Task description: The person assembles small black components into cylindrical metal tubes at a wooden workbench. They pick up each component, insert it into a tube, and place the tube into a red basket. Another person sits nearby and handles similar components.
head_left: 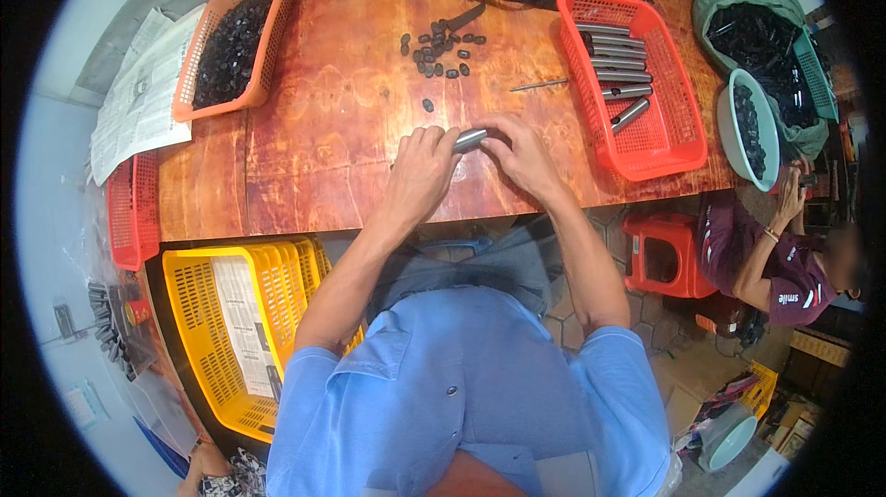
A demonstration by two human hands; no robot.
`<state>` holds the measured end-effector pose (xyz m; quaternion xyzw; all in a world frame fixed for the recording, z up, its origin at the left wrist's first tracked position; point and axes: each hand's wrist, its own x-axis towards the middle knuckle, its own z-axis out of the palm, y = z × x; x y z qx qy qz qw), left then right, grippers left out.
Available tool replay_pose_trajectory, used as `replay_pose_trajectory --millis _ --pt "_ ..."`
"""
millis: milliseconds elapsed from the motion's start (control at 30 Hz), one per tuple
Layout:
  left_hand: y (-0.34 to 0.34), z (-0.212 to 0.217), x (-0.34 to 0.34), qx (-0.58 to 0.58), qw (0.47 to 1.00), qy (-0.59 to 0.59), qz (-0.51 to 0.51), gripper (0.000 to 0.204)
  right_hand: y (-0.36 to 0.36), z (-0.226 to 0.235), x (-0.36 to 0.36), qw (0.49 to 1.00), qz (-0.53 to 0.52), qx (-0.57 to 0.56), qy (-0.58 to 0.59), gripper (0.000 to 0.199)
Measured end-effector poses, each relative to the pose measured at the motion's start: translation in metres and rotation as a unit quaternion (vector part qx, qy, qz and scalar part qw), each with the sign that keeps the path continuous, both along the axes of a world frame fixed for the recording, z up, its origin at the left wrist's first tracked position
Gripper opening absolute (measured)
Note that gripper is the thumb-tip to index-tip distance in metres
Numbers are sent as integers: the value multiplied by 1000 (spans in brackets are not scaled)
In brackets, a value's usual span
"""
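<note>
Both of my hands meet over the middle of the reddish wooden table (305, 137). A short grey metal tube (470, 138) lies between them. My left hand (423, 169) grips its left end and my right hand (519, 154) closes around its right end. Just beyond my hands lies a scatter of several small black caps (441, 47). Further right, a thin metal rod (540, 84) rests on the wood.
A red basket (669, 132) with several grey tubes stands at the right. An orange basket (233, 40) of black caps sits at the far left, beside printed sheets (138, 95). Yellow baskets (208, 340) lie under the table's near edge. Another person (784, 262) sits at the right by a bowl (749, 128).
</note>
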<state>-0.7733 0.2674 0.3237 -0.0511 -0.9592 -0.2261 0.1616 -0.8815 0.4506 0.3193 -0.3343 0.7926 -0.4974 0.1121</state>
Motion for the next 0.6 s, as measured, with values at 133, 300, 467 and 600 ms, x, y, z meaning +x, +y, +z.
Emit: replay_pose_trajectory --millis 133,300,467,600 --pt "0 1 3 22 1000 1 -4 40 4 1 7 1000 -1 -12 21 25" --pt "-1 1 4 21 1000 15 -13 38 6 -6 12 998 -6 -42 40 24" --pt "-2 7 -1 -23 999 7 -21 35 -10 10 -4 998 -17 57 -3 26" --pt "-4 7 -4 -32 999 -3 -37 31 -59 8 -19 982 -114 103 114 26"
